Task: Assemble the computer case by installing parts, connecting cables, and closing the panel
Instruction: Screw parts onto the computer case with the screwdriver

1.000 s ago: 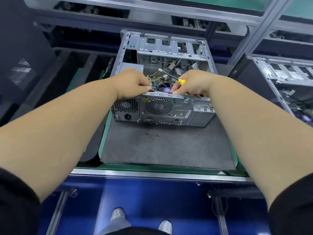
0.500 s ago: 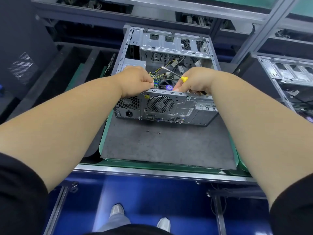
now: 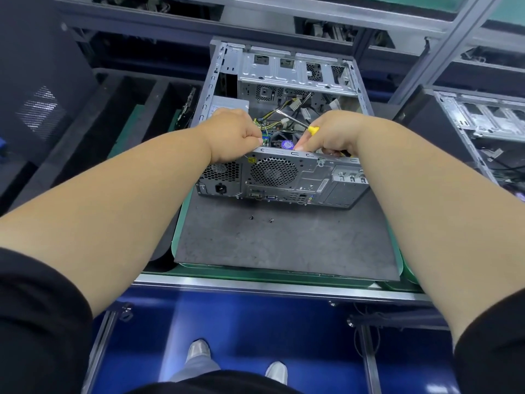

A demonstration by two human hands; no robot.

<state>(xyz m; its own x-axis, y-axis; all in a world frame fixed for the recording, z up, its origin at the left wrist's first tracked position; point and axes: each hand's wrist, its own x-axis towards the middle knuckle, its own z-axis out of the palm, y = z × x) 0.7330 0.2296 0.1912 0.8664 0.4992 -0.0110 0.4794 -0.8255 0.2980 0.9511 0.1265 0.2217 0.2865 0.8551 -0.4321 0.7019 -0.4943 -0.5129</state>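
Yellow-handled screwdriver (image 3: 312, 129) in right hand (image 3: 333, 133), seemingly.

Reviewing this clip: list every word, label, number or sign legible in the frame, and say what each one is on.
No words or numbers can be read.
Yellow triangular warning sign: on the rear panel of the computer case, symbol only.
Slanted white label on the same panel: print too small.
Label on the power supply: blurred.
Purple sticker inside the case: unreadable.
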